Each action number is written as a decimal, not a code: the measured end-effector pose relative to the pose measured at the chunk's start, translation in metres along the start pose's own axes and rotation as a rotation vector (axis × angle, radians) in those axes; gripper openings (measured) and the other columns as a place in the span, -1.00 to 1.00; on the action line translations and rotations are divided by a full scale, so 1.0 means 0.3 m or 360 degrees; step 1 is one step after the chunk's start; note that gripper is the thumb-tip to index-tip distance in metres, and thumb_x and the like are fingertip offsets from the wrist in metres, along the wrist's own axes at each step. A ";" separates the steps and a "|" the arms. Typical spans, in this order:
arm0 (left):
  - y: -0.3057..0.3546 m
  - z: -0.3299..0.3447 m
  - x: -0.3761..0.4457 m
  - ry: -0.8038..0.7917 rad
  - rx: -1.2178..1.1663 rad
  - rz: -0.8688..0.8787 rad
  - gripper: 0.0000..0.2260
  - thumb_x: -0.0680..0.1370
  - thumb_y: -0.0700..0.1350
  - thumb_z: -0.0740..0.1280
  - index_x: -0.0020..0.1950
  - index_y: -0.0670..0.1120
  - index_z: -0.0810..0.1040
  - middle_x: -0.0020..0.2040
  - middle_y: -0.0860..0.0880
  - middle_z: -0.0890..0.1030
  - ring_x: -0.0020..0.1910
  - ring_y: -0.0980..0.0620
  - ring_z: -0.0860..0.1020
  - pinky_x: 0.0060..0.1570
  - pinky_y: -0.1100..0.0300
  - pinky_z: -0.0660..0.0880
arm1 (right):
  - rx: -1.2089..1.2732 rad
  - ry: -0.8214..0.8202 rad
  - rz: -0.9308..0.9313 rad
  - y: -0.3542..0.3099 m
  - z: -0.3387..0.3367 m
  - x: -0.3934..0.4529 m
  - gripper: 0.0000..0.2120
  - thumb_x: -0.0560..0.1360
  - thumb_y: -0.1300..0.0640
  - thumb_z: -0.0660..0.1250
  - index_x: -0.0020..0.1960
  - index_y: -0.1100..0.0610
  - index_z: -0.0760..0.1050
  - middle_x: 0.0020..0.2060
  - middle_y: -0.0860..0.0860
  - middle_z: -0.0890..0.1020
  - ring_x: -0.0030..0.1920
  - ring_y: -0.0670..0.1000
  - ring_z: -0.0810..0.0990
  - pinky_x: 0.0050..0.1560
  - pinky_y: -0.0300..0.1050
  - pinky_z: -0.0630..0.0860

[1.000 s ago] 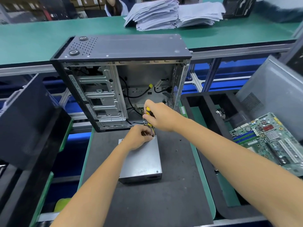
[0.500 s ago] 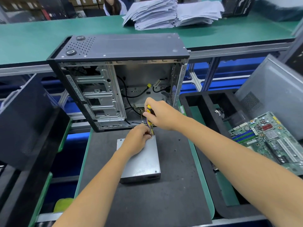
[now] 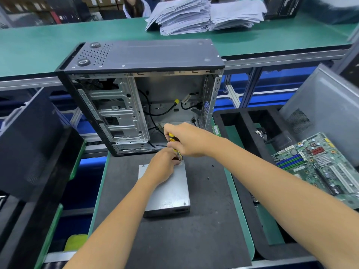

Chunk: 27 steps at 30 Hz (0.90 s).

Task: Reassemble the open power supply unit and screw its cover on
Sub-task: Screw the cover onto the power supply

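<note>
1. Gripping the yellow-and-black handled screwdriver [image 3: 174, 141] in my right hand [image 3: 186, 139], I keep it nearly upright, with the tip pointing down at the far right corner of the flat grey metal power supply unit [image 3: 169, 191].
2. My right fingers are curled tight around the handle, so this grasp is clenched on the tool.
3. My left hand [image 3: 163, 167] rests on the far end of the power supply unit, with the fingers bent together around the lower shaft of the screwdriver; if they also pinch a screw, I cannot tell, because the fingers hide that spot.
4. The power supply unit lies flat on the dark grey foam mat [image 3: 174, 239], with its cover on top, and its near end faces me.
5. Two small dark screws [image 3: 213, 166] lie on the mat, to the right of the unit and apart from it.
6. Just behind my hands stands the open black and silver computer case [image 3: 139, 90], with black cables inside.
7. On the right, a green motherboard [image 3: 320, 166] lies tilted in a black foam tray [image 3: 242, 121], and a grey perforated side panel [image 3: 322, 105] leans behind it.
8. A stack of white papers [image 3: 204, 14] lies on the green workbench [image 3: 58, 45] far behind.
</note>
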State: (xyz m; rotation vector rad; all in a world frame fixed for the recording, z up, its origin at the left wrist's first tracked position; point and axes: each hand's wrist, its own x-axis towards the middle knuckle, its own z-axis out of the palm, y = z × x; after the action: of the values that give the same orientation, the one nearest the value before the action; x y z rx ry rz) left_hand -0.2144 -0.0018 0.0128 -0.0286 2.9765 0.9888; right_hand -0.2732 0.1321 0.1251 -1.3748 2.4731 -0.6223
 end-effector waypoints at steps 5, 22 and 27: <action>-0.017 -0.003 0.002 -0.0009 -0.0281 -0.0082 -0.91 0.48 -0.25 0.41 -0.18 -0.07 0.63 -0.11 0.04 0.60 -0.08 0.04 0.53 -0.03 0.23 0.43 | -0.0033 0.0009 0.0092 0.009 -0.021 0.011 -0.87 0.53 0.09 0.32 -0.07 0.10 0.38 -0.30 -0.01 0.48 -0.34 -0.03 0.40 -0.36 -0.09 0.35; -0.021 0.002 -0.028 0.0099 -0.0485 -0.0142 -0.93 0.44 -0.14 0.47 -0.19 0.02 0.64 -0.11 0.09 0.63 -0.09 0.11 0.57 -0.03 0.26 0.47 | -0.0258 -0.0082 0.0078 -0.037 -0.007 0.046 -0.75 0.52 0.07 0.32 -0.23 0.10 0.31 -0.20 -0.01 0.37 -0.24 0.08 0.45 -0.30 -0.08 0.35; -0.019 0.005 -0.031 0.0101 -0.0539 -0.0147 -0.84 0.45 -0.18 0.46 -0.26 0.07 0.60 -0.10 0.02 0.65 -0.09 0.08 0.60 -0.01 0.19 0.51 | -0.0382 -0.0305 0.0016 -0.065 -0.036 0.052 -0.87 0.45 0.17 0.31 -0.20 0.05 0.36 -0.22 -0.10 0.35 -0.19 0.01 0.45 -0.37 -0.18 0.25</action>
State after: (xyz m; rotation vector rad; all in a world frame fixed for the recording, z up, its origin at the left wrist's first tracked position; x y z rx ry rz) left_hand -0.2050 -0.0053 0.0085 -0.1993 2.7917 1.4895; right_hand -0.2713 0.1125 0.1437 -1.4280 2.4573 -0.1841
